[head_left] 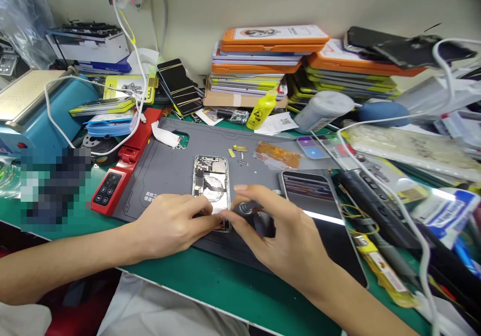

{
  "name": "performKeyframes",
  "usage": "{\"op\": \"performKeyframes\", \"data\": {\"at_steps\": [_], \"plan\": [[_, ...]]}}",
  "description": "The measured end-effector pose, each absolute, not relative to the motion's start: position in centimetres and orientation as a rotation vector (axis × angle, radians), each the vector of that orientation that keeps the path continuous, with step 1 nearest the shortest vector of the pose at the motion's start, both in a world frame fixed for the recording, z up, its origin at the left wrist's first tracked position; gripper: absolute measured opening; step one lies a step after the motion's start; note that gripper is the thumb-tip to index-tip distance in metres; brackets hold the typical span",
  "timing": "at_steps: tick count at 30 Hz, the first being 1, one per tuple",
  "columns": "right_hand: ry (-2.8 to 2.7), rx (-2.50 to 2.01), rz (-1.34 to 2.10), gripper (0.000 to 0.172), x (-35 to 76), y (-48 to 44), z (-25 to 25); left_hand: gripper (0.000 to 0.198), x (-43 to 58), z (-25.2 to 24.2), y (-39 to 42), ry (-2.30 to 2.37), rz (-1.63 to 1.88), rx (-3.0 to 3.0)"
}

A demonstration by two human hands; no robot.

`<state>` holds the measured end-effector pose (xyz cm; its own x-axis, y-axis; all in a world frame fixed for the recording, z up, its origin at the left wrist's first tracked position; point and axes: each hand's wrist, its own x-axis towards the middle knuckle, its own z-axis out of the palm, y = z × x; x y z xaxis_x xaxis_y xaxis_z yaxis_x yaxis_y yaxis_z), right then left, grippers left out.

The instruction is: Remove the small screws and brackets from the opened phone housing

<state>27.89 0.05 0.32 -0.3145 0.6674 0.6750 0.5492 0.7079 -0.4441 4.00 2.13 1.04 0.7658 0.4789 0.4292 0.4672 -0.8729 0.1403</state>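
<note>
An opened phone (211, 176) lies on a grey work mat (158, 165), its circuit boards, a round coil and a pale lower part exposed. My left hand (178, 221) is closed at the phone's lower end, fingers curled over its left edge and pressed down near the bottom. My right hand (289, 236) has its fingers wrapped round a dark cylindrical tool (254, 217), just right of the phone. The thumb of that hand nearly meets my left fingertips. Its far end is hidden by the hand, so its exact kind does not show.
A larger dark glass panel (319, 216) lies right of my right hand. Small metal parts (239, 148) and an orange film (278, 154) rest behind the phone. A red device (108, 191) edges the mat's left. Stacked orange boxes (274, 40), a yellow bottle (262, 109) and cables stand around.
</note>
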Motion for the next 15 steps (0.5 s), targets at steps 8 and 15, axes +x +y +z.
{"op": "performKeyframes", "data": {"at_steps": [8,15], "plan": [[-2.004,-0.909,0.305,0.036,27.93,-0.13,0.53,0.039,3.92,1.10,2.18,0.742,0.720,2.893],[-1.922,-0.987,0.294,0.037,28.47,-0.18,0.08,0.037,3.86,1.21,2.08,0.758,0.638,2.914]]}}
